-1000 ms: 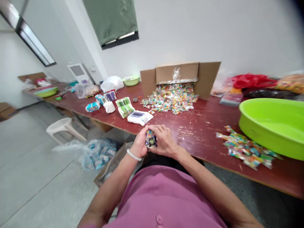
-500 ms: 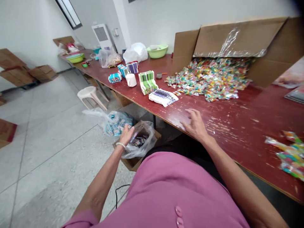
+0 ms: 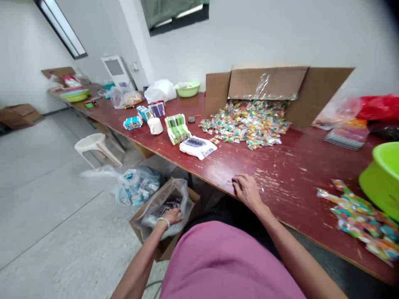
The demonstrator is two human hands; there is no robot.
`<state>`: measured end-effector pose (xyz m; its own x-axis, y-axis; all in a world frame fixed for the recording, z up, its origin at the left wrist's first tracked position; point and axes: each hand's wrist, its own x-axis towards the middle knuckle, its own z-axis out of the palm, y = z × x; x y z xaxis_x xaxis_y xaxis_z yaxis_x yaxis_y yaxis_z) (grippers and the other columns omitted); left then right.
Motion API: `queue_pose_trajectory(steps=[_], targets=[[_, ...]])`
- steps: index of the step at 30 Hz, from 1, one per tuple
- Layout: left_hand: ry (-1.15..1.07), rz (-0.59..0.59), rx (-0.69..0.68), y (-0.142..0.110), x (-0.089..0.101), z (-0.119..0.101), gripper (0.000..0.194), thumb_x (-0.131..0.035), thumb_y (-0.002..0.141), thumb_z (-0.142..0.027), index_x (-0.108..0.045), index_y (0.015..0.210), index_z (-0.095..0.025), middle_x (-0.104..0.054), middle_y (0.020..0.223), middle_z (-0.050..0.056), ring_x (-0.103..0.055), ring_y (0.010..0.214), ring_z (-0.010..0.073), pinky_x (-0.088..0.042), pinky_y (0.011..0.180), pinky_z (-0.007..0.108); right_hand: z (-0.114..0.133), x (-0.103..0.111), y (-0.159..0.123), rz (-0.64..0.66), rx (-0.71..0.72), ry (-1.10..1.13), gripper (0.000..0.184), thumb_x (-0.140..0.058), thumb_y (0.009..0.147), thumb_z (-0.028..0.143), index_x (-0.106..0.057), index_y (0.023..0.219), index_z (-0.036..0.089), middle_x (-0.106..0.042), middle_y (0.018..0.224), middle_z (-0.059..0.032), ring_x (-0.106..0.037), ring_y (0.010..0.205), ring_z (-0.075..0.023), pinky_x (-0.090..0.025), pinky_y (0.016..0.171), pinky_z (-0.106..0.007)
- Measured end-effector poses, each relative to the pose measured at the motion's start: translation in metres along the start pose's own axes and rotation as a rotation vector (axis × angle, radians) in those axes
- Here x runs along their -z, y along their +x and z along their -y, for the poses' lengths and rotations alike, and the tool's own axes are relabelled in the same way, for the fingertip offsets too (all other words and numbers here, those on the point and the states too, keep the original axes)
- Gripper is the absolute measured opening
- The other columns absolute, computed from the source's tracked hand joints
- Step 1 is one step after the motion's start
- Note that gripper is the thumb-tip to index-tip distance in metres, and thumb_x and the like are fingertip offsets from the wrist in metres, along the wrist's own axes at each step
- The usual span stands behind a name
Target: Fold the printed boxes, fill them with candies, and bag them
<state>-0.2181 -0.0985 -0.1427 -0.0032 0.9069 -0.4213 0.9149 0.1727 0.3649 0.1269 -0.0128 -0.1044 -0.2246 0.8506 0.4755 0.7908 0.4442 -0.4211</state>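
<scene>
My left hand (image 3: 173,216), with a beaded bracelet at the wrist, is lowered over a cardboard box (image 3: 162,253) lined with a clear plastic bag (image 3: 185,203). Its fingers are loosely bent and apart, and I see nothing in them. Small dark-printed packets (image 3: 172,203) lie inside the bag, just beyond that hand. On the front edge of the red table (image 3: 227,166) rests my right hand (image 3: 247,191), empty, fingers bent and touching the tabletop. A white and purple printed wrapper (image 3: 198,147) lies farther along the table, beside green-striped packs (image 3: 177,128).
Wrapped candies (image 3: 246,122) spill from a tipped carton (image 3: 268,83) at the back. More candy (image 3: 358,216) lies right, near a green basin (image 3: 383,178). A white mug (image 3: 155,126) and blue packs (image 3: 133,122) stand left. On the floor are a bag of blue packets (image 3: 137,187) and a stool (image 3: 93,143).
My left hand has moved down into the mouth of the lined box. My right hand has come down onto the table edge. The view has turned to the right, showing the green basin.
</scene>
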Motion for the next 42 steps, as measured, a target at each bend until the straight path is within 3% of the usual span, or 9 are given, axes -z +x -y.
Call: queue_pose_trajectory(steps=[7, 11, 14, 17, 24, 29, 32, 36, 42], targets=[[0.11, -0.506, -0.295, 0.062, 0.101, -0.095, 0.045, -0.035, 0.103, -0.03, -0.045, 0.145, -0.02, -0.055, 0.143, 0.012, -0.051, 0.131, 0.0215, -0.038, 0.114, 0.039, 0.004, -0.004, 0.002, -0.005, -0.043, 0.023, 0.021, -0.052, 0.093, 0.021, -0.072, 0.1, 0.019, -0.069, 0.108, -0.011, -0.059, 0.099, -0.0257, -0.044, 0.089, -0.039], [0.21, -0.682, -0.298, 0.121, 0.121, -0.154, 0.058, -0.045, 0.096, -0.031, -0.04, 0.149, -0.007, -0.038, 0.156, 0.021, -0.026, 0.148, 0.0351, -0.021, 0.12, 0.054, 0.006, 0.0, 0.003, -0.002, -0.044, 0.044, 0.018, -0.055, 0.091, 0.019, -0.071, 0.099, 0.021, -0.069, 0.109, -0.0086, -0.06, 0.099, -0.024, -0.045, 0.088, -0.037], [0.253, -0.758, -0.197, 0.16, 0.122, -0.171, 0.069, -0.047, 0.095, -0.041, -0.037, 0.148, 0.002, -0.03, 0.157, 0.031, -0.018, 0.148, 0.047, -0.016, 0.115, 0.068, 0.006, 0.002, 0.002, -0.003, -0.062, 0.098, 0.018, -0.057, 0.09, 0.018, -0.07, 0.1, 0.023, -0.068, 0.111, -0.0072, -0.06, 0.099, -0.0239, -0.046, 0.087, -0.038], [0.302, -0.749, -0.135, 0.182, 0.115, -0.169, 0.074, -0.049, 0.093, -0.049, -0.042, 0.146, 0.002, -0.034, 0.154, 0.032, -0.023, 0.145, 0.0518, -0.019, 0.111, 0.072, 0.008, 0.005, 0.0, 0.001, -0.083, 0.155, 0.017, -0.056, 0.091, 0.018, -0.069, 0.101, 0.024, -0.068, 0.112, -0.0072, -0.06, 0.099, -0.0244, -0.045, 0.087, -0.039], [0.422, -0.628, -0.235, 0.171, 0.097, -0.155, 0.07, -0.047, 0.093, -0.056, -0.042, 0.151, -0.018, -0.035, 0.16, 0.012, -0.026, 0.148, 0.0379, -0.023, 0.118, 0.056, 0.013, 0.012, 0.001, 0.024, -0.092, 0.194, 0.022, -0.056, 0.089, 0.015, -0.067, 0.104, 0.026, -0.067, 0.117, -0.0068, -0.06, 0.1, -0.0254, -0.045, 0.084, -0.041], [0.39, -0.636, -0.183, 0.166, 0.117, -0.152, 0.069, -0.05, 0.09, -0.057, -0.043, 0.15, -0.024, -0.034, 0.161, 0.008, -0.025, 0.15, 0.0323, -0.023, 0.12, 0.05, 0.013, 0.012, 0.001, 0.011, -0.093, 0.214, 0.024, -0.055, 0.088, 0.015, -0.066, 0.106, 0.027, -0.067, 0.115, -0.0068, -0.061, 0.099, -0.027, -0.047, 0.081, -0.043], [0.315, -0.756, 0.027, 0.183, 0.14, -0.148, 0.071, -0.036, 0.097, -0.051, -0.031, 0.154, -0.01, -0.026, 0.162, 0.02, -0.02, 0.15, 0.0363, -0.02, 0.118, 0.056, 0.013, 0.012, 0.0, 0.008, -0.1, 0.214, 0.024, -0.054, 0.088, 0.016, -0.066, 0.105, 0.029, -0.068, 0.115, -0.0064, -0.062, 0.098, -0.0275, -0.049, 0.081, -0.044], [0.217, -0.773, 0.252, 0.213, 0.158, -0.14, 0.072, -0.036, 0.096, -0.054, -0.04, 0.146, -0.002, -0.05, 0.142, 0.031, -0.044, 0.134, 0.0436, -0.036, 0.106, 0.059, 0.014, 0.012, 0.001, 0.009, -0.114, 0.213, 0.025, -0.054, 0.089, 0.016, -0.065, 0.107, 0.03, -0.068, 0.117, -0.0062, -0.063, 0.1, -0.0283, -0.049, 0.083, -0.046], [0.198, -0.703, 0.18, 0.226, 0.151, -0.132, 0.069, -0.041, 0.093, -0.059, -0.044, 0.146, -0.015, -0.052, 0.143, 0.021, -0.048, 0.131, 0.0355, -0.035, 0.109, 0.051, 0.014, 0.009, 0.0, 0.004, -0.133, 0.231, 0.028, -0.055, 0.088, 0.015, -0.063, 0.109, 0.031, -0.069, 0.117, -0.0063, -0.064, 0.1, -0.0289, -0.05, 0.084, -0.048]])
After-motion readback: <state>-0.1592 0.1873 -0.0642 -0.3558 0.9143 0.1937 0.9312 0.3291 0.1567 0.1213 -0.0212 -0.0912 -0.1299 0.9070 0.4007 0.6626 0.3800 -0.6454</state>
